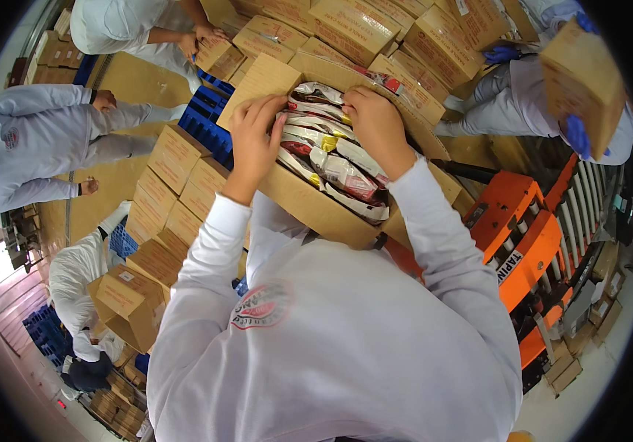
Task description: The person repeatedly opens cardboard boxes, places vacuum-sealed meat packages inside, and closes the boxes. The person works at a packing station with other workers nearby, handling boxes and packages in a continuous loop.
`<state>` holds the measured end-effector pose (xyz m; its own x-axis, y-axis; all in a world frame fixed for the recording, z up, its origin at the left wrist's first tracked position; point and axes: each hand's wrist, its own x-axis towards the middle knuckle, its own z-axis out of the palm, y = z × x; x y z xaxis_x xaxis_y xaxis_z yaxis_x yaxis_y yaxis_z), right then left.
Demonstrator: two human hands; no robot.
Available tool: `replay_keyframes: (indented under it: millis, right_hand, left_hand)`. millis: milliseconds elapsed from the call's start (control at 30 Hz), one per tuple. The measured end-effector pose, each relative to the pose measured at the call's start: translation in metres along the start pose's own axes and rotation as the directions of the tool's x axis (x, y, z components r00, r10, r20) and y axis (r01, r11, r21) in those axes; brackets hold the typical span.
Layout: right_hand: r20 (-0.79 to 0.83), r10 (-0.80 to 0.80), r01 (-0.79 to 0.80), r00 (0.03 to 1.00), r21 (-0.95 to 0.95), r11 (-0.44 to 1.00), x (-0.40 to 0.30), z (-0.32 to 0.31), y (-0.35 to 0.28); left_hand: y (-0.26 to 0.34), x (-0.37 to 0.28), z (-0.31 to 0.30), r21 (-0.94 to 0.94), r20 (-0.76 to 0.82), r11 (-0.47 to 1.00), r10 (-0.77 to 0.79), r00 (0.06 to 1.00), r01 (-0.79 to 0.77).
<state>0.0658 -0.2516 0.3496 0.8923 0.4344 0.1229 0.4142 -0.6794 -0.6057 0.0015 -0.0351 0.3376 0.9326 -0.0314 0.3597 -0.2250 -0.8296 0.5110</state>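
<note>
An open cardboard box (316,204) stands right before me, its flaps spread. Plastic packets (344,168), white with red and yellow print, are packed on edge in rows inside it. At the left end of the rows, my left hand (258,135) reaches over the box's side with its fingertips at the packets; whether they grip is unclear. My right hand (376,124) bends over the far right part of the contents, its curled fingertips on the top edge of a packet. The far flap (264,85) leans outward at the upper left.
Closed cartons (355,30) are stacked beyond the box, more cartons (175,160) at left beside a blue plastic pallet (206,113). An orange taping machine with rollers (515,221) stands at right. A blue-gloved person holds a carton (584,83); several other people work at left.
</note>
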Motion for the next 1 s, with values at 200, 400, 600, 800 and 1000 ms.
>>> replay_keyframes:
  millis: [200, 400, 600, 800, 1000]
  right_hand:
    - [-0.010, -0.091, 0.090, 0.996, -0.110, 0.990, -0.019, 0.013, -0.005]
    - [0.089, -0.041, 0.044, 0.995, -0.031, 0.999, -0.023, 0.010, -0.005]
    - [0.134, 0.036, -0.023, 0.990, -0.101, 0.995, -0.017, 0.008, -0.015]
    - [0.208, 0.070, -0.034, 0.976, -0.168, 0.985, -0.019, 0.009, -0.018]
    - [0.084, 0.062, -0.057, 0.995, -0.068, 0.996, -0.020, 0.011, -0.018]
  left_hand:
    - [-0.006, 0.039, 0.007, 0.126, 0.335, 0.979, 0.111, 0.935, -0.162]
    - [-0.010, 0.033, 0.001, 0.127, 0.297, 0.968, 0.169, 0.940, -0.215]
    - [-0.011, 0.022, 0.005, 0.161, 0.305, 0.982, 0.048, 0.951, -0.101]
    - [0.009, 0.004, 0.013, 0.292, 0.177, 0.956, -0.081, 0.981, 0.027]
    - [0.005, 0.006, 0.012, 0.217, 0.092, 0.972, -0.112, 0.989, 0.090]
